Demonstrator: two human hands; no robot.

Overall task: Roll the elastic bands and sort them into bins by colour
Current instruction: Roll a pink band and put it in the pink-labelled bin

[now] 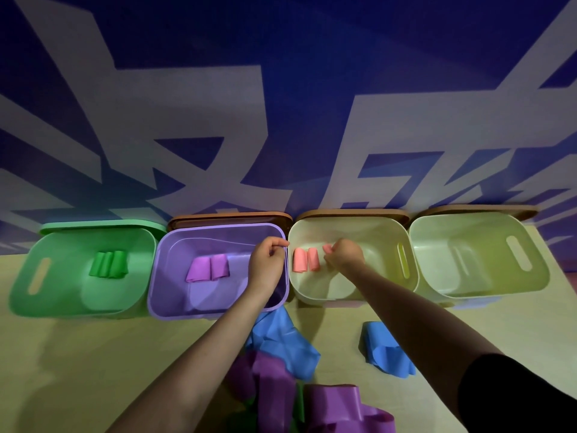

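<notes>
Pink roll (327,247) pinched by fingers of right hand (345,254), inside cream bin (352,221); two rolls (306,259) just left of the fingers. Left hand (267,260) curled at purple bin (218,228) rim, grip unclear. Placing step; next: release, fetch blue band (385,351).

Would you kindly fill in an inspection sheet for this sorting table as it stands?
Surface: pale table.
Job's things: green bin holds green rolls; purple bin, purple rolls; cream bin, two pink rolls; far cream bin, no rolls seen; loose blue bands, purple bands in front.
Clutter: lids behind the bins.
Hands: right hand pinches third pink roll; left hand curled at purple bin's rim, grip unclear.
Cables: nothing seen.
Surroundings: blue-and-white wall.
</notes>
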